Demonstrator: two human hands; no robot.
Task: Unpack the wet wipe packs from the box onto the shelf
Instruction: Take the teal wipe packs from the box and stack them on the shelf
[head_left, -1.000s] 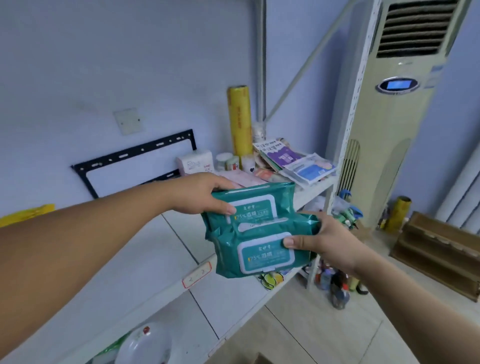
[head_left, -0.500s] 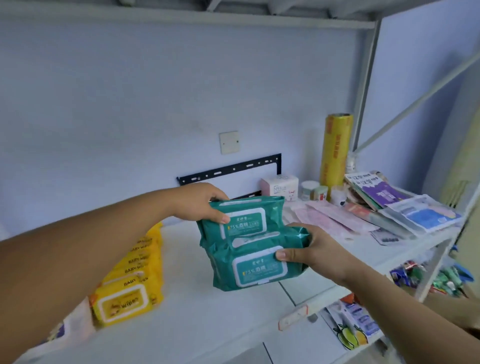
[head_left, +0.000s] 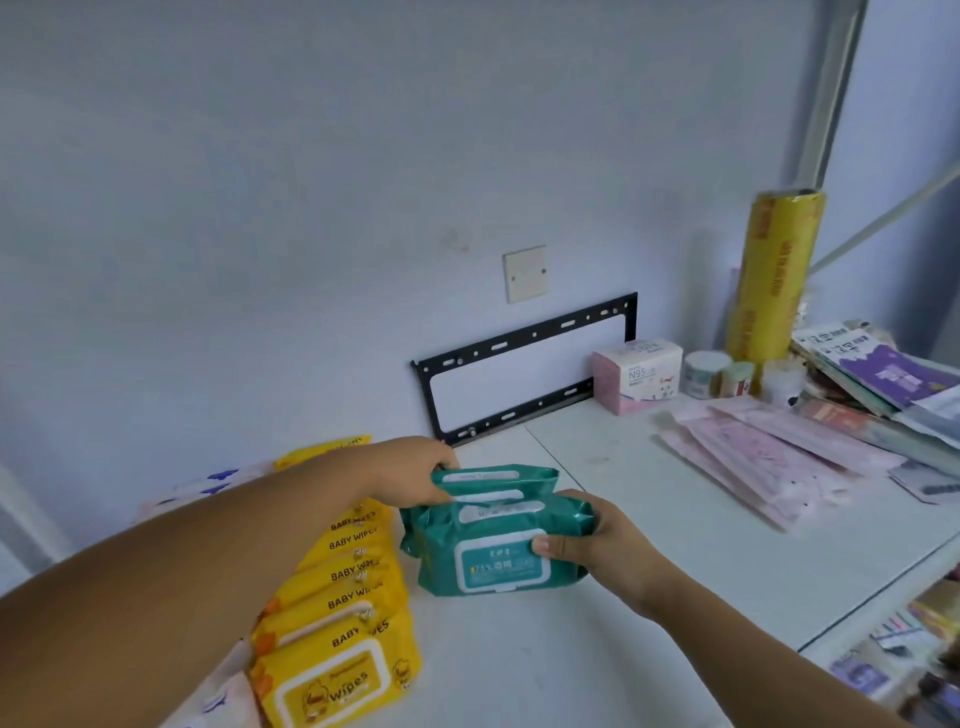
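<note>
Several teal wet wipe packs (head_left: 493, 551) stand on edge in a short row on the white shelf (head_left: 649, 561), their white flap labels facing me. My left hand (head_left: 415, 470) grips the rearmost teal pack from the left. My right hand (head_left: 592, 540) holds the front teal pack at its right end, thumb on the label. A row of yellow baby wipes packs (head_left: 337, 613) stands on edge just left of the teal ones. The box is out of view.
White wipe packs (head_left: 208, 488) lie behind my left arm. A black wall bracket (head_left: 524, 364), a pink N95 box (head_left: 636, 374), small jars (head_left: 706, 374), a yellow film roll (head_left: 774, 275), pink flat packs (head_left: 769, 457) and booklets (head_left: 883, 379) fill the shelf's back and right.
Both hands have lowered the teal packs from mid-air down onto the shelf, beside the yellow packs. The view has swung left and downward.
</note>
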